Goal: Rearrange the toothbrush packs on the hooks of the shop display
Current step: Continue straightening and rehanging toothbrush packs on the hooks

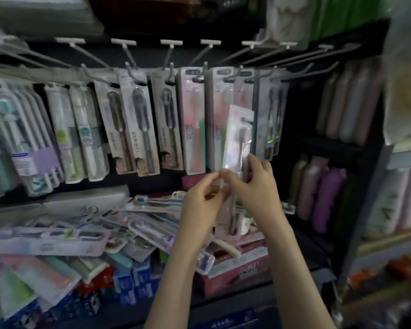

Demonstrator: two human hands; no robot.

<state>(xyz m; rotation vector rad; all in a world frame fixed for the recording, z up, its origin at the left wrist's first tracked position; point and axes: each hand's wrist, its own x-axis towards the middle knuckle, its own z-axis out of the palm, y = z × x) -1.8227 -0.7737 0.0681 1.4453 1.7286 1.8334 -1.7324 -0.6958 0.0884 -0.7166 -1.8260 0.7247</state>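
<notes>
Gripped one slim toothbrush pack (238, 138) between both hands, up in front of the display's middle-right rows and below the hooks (201, 76). Kept it nearly upright, long axis running top to bottom, upper end leaning slightly right. Pointed the brush head upward and the handle downward into the hands. Looked narrow, glossy and pale: clear blister over a whitish-pink card, glare across the lower half, dark bristles near the top, a pinkish handle trailing down between the wrists. Overlapped, from the head view, the hanging packs (192, 119) behind, with the top edge short of their hook holes; could not tell whether touching them. Pinched the pack's left edge with the left hand (199, 198), fingertips curled together at about mid-height. Wrapped the right hand (256, 186) round the right edge, thumb meeting the left fingertips, so close together and both clamped on the same pack. Worked above a heap of loose packs (138, 224), just beside a pink box (237, 274).
</notes>
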